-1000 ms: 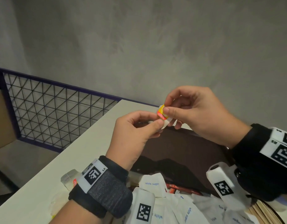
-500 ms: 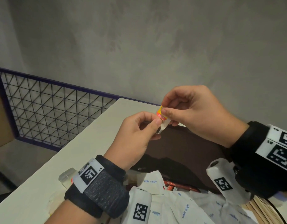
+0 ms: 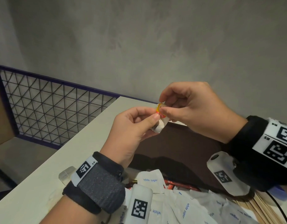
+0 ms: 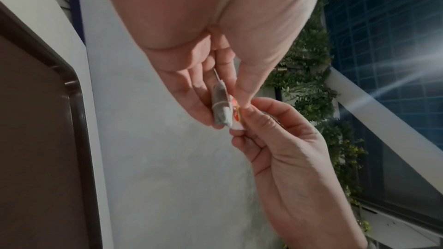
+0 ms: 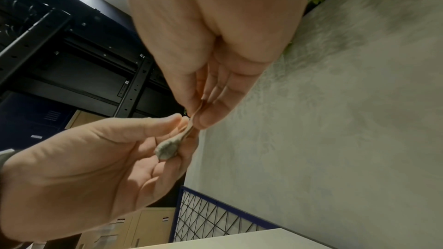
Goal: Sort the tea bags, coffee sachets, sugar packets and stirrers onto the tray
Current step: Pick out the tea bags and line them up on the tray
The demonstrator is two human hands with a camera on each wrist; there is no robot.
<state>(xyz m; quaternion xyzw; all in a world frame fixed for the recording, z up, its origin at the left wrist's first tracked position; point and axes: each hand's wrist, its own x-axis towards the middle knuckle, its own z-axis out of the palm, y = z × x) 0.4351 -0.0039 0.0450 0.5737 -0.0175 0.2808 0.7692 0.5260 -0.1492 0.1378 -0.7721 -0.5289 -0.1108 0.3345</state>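
A small tea bag (image 3: 159, 128) with a yellow and red tag (image 3: 160, 110) is held in the air above the far left corner of the brown tray (image 3: 179, 147). My left hand (image 3: 153, 122) pinches the bag's pouch between thumb and fingers. My right hand (image 3: 163, 105) pinches the tag end. In the left wrist view the grey pouch (image 4: 220, 107) lies against the left fingers, with the right hand (image 4: 287, 149) below it. The right wrist view shows the pouch (image 5: 167, 149) hanging in the left hand (image 5: 84, 168).
White sugar packets (image 3: 150, 180) lie heaped at the near edge, with red sachets (image 3: 173, 185) under them and wooden stirrers (image 3: 259, 206) at the right. A clear plastic piece (image 3: 66, 174) sits on the white table (image 3: 75, 151). A wire mesh panel (image 3: 50, 110) and a grey wall stand behind.
Both hands keep hold of the tea bag. They have risen slightly, and the right fingers have shifted a little on the tag.
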